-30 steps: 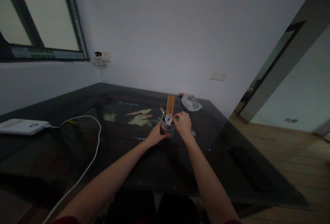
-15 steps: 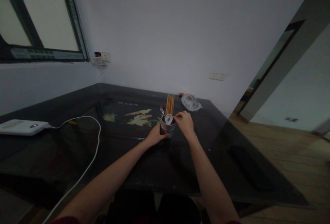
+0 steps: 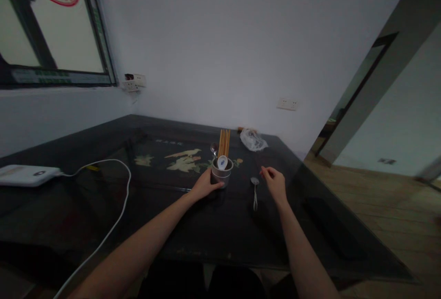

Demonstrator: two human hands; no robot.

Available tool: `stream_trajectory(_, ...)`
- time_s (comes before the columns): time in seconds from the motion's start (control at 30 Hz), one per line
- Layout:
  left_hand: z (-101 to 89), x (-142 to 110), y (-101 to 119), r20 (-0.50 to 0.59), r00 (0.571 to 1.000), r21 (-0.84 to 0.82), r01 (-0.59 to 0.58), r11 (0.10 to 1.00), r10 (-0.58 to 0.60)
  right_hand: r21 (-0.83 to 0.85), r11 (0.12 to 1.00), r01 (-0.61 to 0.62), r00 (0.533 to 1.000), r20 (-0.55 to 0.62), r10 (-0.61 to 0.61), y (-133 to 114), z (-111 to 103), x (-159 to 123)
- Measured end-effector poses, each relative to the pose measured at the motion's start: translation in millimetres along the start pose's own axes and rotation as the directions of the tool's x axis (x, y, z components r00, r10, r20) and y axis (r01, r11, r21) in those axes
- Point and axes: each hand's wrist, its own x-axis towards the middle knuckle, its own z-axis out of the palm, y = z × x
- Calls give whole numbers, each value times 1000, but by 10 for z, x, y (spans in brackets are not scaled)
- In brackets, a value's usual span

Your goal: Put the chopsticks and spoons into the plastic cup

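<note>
My left hand is wrapped round the side of a light grey cup that stands upright on the table. In the cup are several wooden chopsticks, a white spoon with a blue mark, and a metal spoon leaning to the left. Another metal spoon lies on the dark tabletop, right of the cup, its handle toward me. Just right of that spoon's bowl hovers my right hand, fingers loosely bent and slightly apart, with nothing visible in them.
Behind the cup a crumpled clear plastic bag lies near the wall. A white device with a white cable occupies the left side of the dark table. On the right lies a dark flat object.
My right hand has moved from the cup's rim to the right and nearer to me. A metal spoon now lies on the table beside it. My left hand stays on the cup.
</note>
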Motion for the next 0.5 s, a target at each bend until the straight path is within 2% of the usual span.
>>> stream_trajectory(0.13,-6,-5,15,12,1000,-15,-1,1000,2,-42,999,-26,1000,14,26,144,67,-73)
stream_trajectory(0.33,-43,-16,41,39,999,6,32,999,-33,-73,997,-26,999,44,29,151,84,-56)
stream_trajectory(0.5,-114,-7,51,-22,1000,-18,-18,1000,18,-77,997,-28,998,60,32,152,83,-62)
